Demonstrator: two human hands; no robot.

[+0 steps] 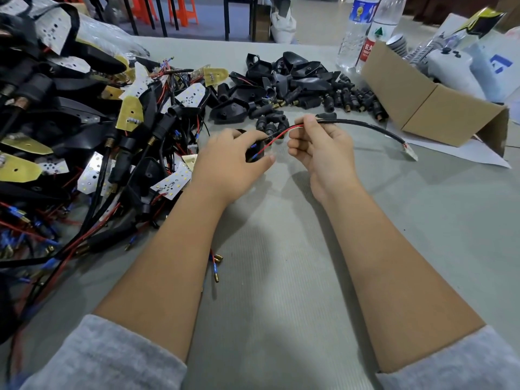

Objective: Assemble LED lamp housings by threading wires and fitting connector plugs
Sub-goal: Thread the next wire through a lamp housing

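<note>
Our left hand (233, 156) grips a housing (254, 153), right hand (318, 144) pinches the wire (277, 136); it could snag, slipping free.

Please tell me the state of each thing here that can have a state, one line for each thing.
left hand: closed on a black housing.
right hand: pinching the black cable.
red wire: spans between both hands.
cardboard box: open, on its side.
water bottles: upright.
</note>
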